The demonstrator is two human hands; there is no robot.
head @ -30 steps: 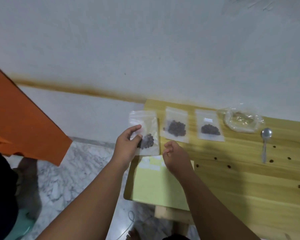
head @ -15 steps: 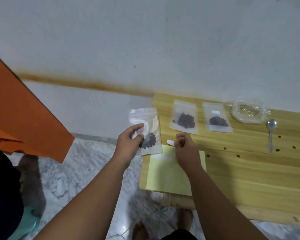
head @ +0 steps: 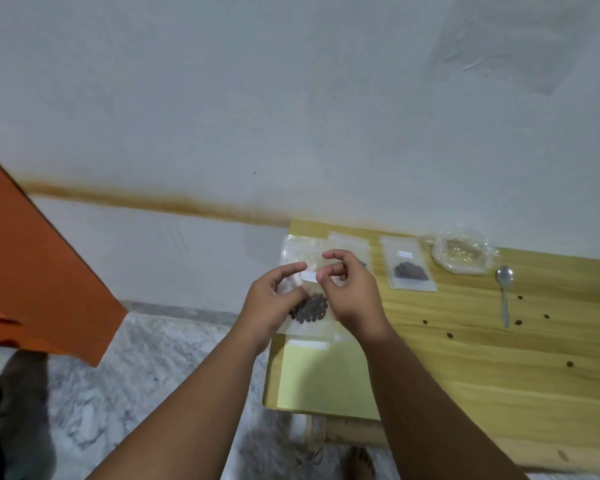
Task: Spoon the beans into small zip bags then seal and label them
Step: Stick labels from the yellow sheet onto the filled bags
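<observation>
Two hands work above the table's [head: 499,358] left edge: left hand [head: 274,303] grips the bean bag [head: 309,329], right hand [head: 352,294] pinches a white label [head: 309,276] against it. Risk: unsupported film flexes, so the label could crease or skew.

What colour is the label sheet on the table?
The label sheet is pale yellow, seen in the head view.

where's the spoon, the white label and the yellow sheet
spoon [head: 504,301]: head view, on its handle
white label [head: 309,276]: head view, middle of the strip
yellow sheet [head: 326,379]: head view, its bare middle
</observation>
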